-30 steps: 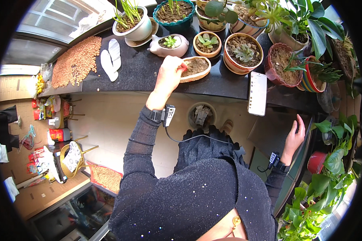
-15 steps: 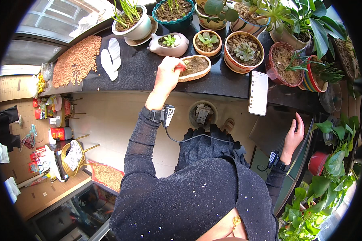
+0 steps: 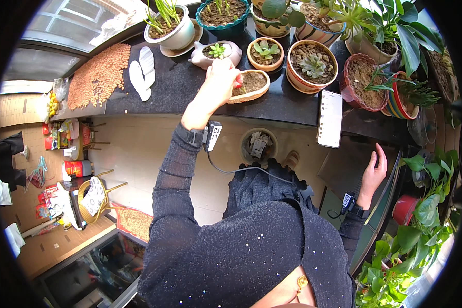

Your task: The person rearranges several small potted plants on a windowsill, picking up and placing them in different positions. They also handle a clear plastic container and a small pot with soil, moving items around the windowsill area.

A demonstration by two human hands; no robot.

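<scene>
Two hands: left hand (image 3: 216,91), left of phone (image 3: 329,119), fingertips pinched over oval planter (image 3: 252,96), contents unclear to us; right hand (image 3: 374,173), below-right of phone, loosely spread, empty. Planter probably rigid, weighty, breakable; we'd support both ends.

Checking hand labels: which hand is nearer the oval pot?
Left. The left hand is at the left end of the oval pot; the right hand is well off to the pot's right, lower in the picture.
</scene>
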